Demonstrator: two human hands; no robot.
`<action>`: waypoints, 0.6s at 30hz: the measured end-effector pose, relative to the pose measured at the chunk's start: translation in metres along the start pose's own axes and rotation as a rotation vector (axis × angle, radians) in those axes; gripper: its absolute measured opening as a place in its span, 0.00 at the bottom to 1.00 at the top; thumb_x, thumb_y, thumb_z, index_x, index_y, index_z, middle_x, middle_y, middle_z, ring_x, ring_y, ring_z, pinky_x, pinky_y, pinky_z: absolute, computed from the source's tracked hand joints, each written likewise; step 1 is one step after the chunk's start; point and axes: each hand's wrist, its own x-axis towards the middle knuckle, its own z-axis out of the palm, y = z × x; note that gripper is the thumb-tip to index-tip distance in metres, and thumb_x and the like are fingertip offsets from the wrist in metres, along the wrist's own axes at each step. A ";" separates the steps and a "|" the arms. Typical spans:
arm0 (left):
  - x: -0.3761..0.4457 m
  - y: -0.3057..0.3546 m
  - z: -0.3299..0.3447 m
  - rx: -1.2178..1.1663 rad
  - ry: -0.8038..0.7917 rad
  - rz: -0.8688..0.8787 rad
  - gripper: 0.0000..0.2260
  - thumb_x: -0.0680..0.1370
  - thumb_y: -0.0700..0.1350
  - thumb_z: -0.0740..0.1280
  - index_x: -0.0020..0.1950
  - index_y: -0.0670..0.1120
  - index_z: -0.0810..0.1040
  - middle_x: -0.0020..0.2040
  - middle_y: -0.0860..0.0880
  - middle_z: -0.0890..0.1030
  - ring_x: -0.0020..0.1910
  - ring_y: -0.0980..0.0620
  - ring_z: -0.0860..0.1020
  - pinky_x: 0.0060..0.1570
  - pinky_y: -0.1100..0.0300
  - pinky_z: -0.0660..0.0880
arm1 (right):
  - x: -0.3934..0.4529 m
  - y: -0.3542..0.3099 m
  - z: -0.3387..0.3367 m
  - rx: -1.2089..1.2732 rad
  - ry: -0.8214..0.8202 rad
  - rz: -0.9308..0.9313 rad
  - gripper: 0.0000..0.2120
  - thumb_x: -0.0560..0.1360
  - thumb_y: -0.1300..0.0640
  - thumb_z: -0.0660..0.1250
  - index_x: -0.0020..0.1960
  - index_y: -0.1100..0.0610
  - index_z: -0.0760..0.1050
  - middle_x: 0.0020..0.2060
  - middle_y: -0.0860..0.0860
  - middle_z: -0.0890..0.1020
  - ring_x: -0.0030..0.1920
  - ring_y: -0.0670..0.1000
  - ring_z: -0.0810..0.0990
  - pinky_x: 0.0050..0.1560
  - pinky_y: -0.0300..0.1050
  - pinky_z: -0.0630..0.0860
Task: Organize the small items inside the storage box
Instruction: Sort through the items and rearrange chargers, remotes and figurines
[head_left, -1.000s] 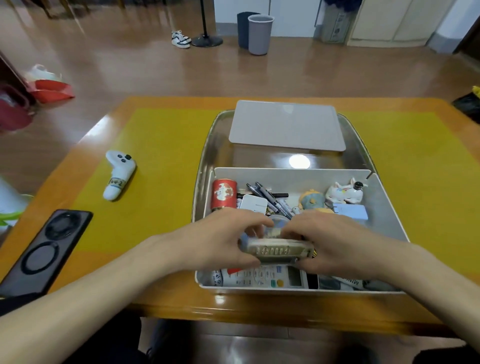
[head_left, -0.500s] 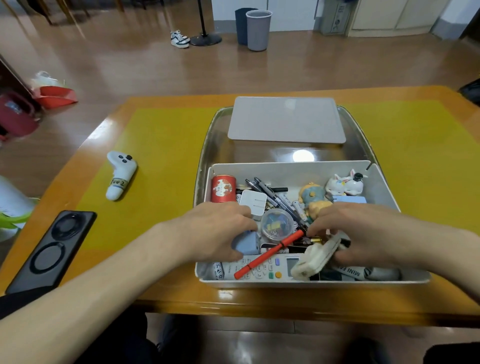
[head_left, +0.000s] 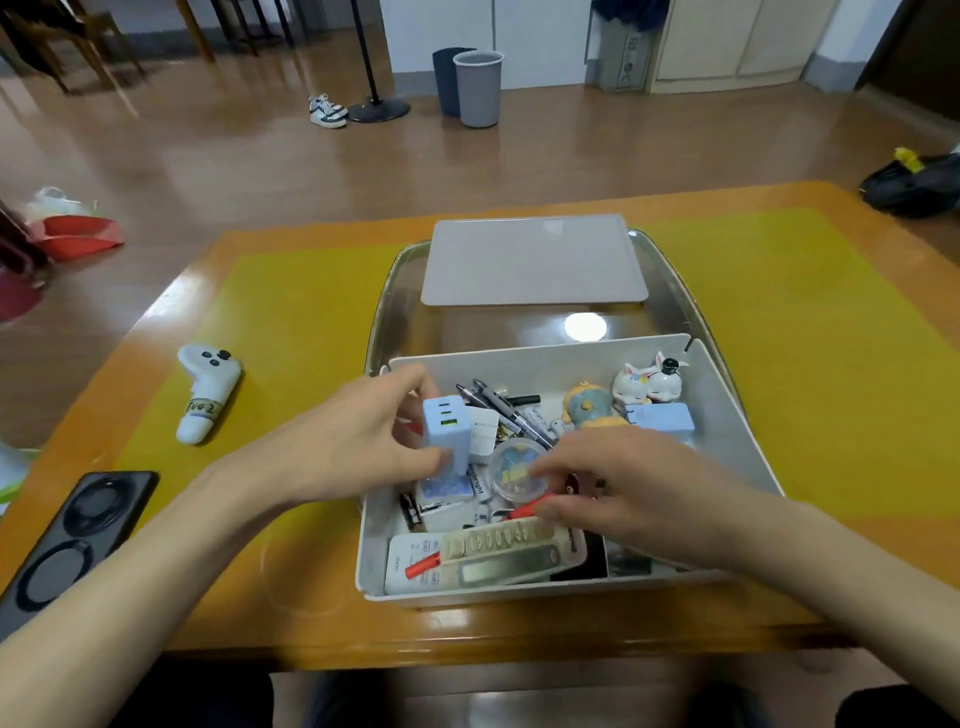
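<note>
A white storage box (head_left: 545, 358) sits on a metal tray and holds several small items. Above the box's left side, my left hand (head_left: 353, 441) grips a light blue charger block (head_left: 445, 426) held upright. My right hand (head_left: 634, 493) reaches into the middle of the box; its fingertips pinch the upper end of a red pen (head_left: 527, 509) and touch a round clear case (head_left: 511, 470). A beige remote (head_left: 509, 551) lies across a white remote (head_left: 410, 564) along the front wall. Pens (head_left: 498, 405), a cat figurine (head_left: 649, 382), a yellow-blue figurine (head_left: 589, 408) and a second blue block (head_left: 665, 418) lie further back.
The grey lid (head_left: 535, 265) rests on the far half of the metal tray (head_left: 395, 291). On the yellow mat to the left lie a white controller (head_left: 208, 392) and a black phone (head_left: 67, 535). The table's front edge is just below the box.
My left hand has lifted the blue charger block out of the box. The beige remote now lies flat at the front, and my right hand has shifted onto the red pen.
</note>
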 end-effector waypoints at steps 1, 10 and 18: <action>0.001 0.000 0.000 -0.054 0.023 0.007 0.12 0.72 0.50 0.74 0.49 0.52 0.74 0.46 0.53 0.85 0.44 0.50 0.83 0.47 0.44 0.81 | -0.002 0.005 -0.010 -0.006 0.021 0.034 0.22 0.76 0.30 0.56 0.56 0.42 0.78 0.44 0.36 0.79 0.45 0.39 0.76 0.43 0.44 0.77; 0.049 0.029 0.042 0.092 0.203 0.140 0.12 0.70 0.53 0.77 0.48 0.55 0.78 0.43 0.58 0.81 0.41 0.57 0.78 0.38 0.57 0.75 | -0.035 0.064 -0.075 -0.320 0.202 0.302 0.12 0.79 0.40 0.61 0.53 0.44 0.79 0.46 0.39 0.81 0.48 0.44 0.76 0.43 0.49 0.77; 0.131 0.110 0.102 0.450 0.176 0.254 0.14 0.70 0.53 0.74 0.52 0.51 0.81 0.48 0.52 0.80 0.48 0.51 0.77 0.43 0.57 0.69 | -0.048 0.087 -0.073 -0.389 0.226 0.314 0.19 0.75 0.42 0.69 0.64 0.46 0.77 0.59 0.43 0.73 0.59 0.45 0.66 0.46 0.41 0.71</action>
